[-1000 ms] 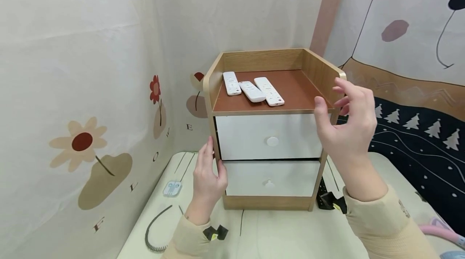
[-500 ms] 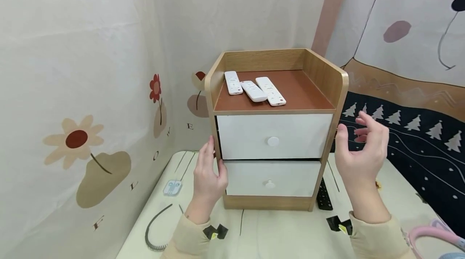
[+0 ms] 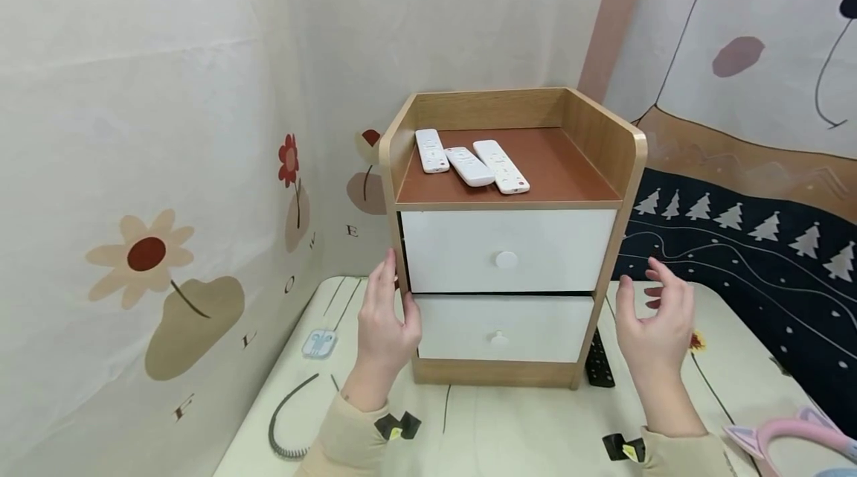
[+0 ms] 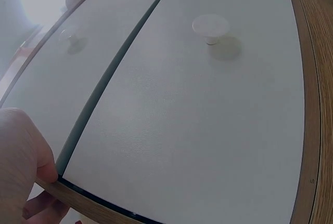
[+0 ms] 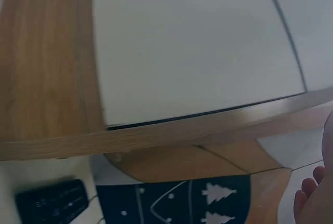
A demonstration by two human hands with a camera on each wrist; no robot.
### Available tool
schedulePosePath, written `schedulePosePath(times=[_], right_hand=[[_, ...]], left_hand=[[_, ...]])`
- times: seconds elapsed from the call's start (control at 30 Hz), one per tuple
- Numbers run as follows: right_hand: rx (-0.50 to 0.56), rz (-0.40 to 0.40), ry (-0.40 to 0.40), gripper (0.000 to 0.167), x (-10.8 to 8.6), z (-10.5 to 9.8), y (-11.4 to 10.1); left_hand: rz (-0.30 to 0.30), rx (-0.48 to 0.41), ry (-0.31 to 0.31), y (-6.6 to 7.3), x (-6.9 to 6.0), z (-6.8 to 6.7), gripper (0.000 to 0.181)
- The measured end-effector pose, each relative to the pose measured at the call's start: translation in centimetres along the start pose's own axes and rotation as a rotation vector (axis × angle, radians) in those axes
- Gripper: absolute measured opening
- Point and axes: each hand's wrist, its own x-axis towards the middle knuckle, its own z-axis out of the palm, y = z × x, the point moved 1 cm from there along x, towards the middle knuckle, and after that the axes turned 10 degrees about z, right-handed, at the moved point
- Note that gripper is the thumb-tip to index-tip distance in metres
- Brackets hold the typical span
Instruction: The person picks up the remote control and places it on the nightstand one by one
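A small wooden cabinet [image 3: 498, 373] with two white drawers stands in front of me. My left hand [image 3: 384, 328] rests on its left side, fingers along the outer side panel and thumb at the front edge. The left wrist view shows that thumb [image 4: 44, 161] beside the gap between the drawers. The upper drawer [image 3: 455, 246] and lower drawer [image 3: 462, 328] each have a round white knob, and both look pushed in. My right hand [image 3: 656, 328] hovers to the right of the cabinet, fingers loosely bent, holding nothing.
Three white remotes [image 3: 431, 151] lie on the cabinet's brown top. A black remote [image 3: 598, 362] is by its right side. Boxed earphones [image 3: 320, 343] and a coiled cord [image 3: 274, 425] lie left; a pink cat-ear headband [image 3: 790, 429] lies right. Printed cloth hangs behind.
My right hand has moved down and away from the cabinet's upper right corner to beside its lower right side. My left hand has stayed on the left side panel.
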Motion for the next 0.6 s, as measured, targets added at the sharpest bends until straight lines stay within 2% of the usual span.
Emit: schedulePosePath(times=[0.2, 0.6], right_hand=[[-0.082, 0.076, -0.076, 0.050, -1.2, 0.4, 1.8], [-0.186, 0.132, -0.188, 0.050, -3.4, 1.0, 5.6]], left_hand=[[-0.001, 0.000, 0.000, 0.0, 0.1, -0.1, 0.080], [0.005, 0.002, 0.004, -0.2, -0.1, 0.1, 0.082]])
